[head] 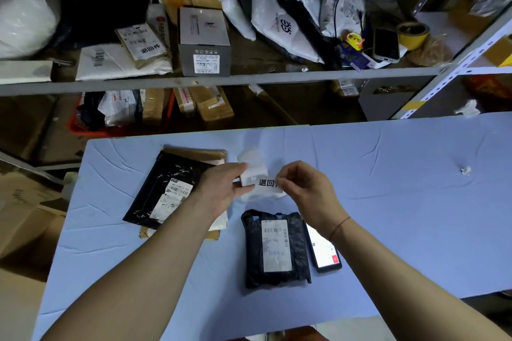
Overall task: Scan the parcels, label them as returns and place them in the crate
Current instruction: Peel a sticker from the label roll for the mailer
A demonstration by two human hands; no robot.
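Note:
Above the blue table (388, 202), my left hand (221, 188) pinches the white backing strip (252, 166) of a return label (267, 183) printed with black characters. My right hand (307, 188) grips the label's right end. Just below them a small black parcel (277, 249) with a white shipping label lies flat on the table. To the left a larger black parcel (166, 191) rests on top of a brown cardboard parcel (199, 153). A phone (324, 252) with a lit screen lies right of the small parcel. The red crate (83, 130) stands beyond the table's far left edge, with several parcels in it.
A metal shelf (221, 79) behind the table carries labelled parcels, a grey box (203, 41), white mailer bags, another phone (385, 41) and a tape roll (412, 33). Cardboard boxes (25, 219) stand left of the table. A paper scrap (466, 170) lies at the table's right.

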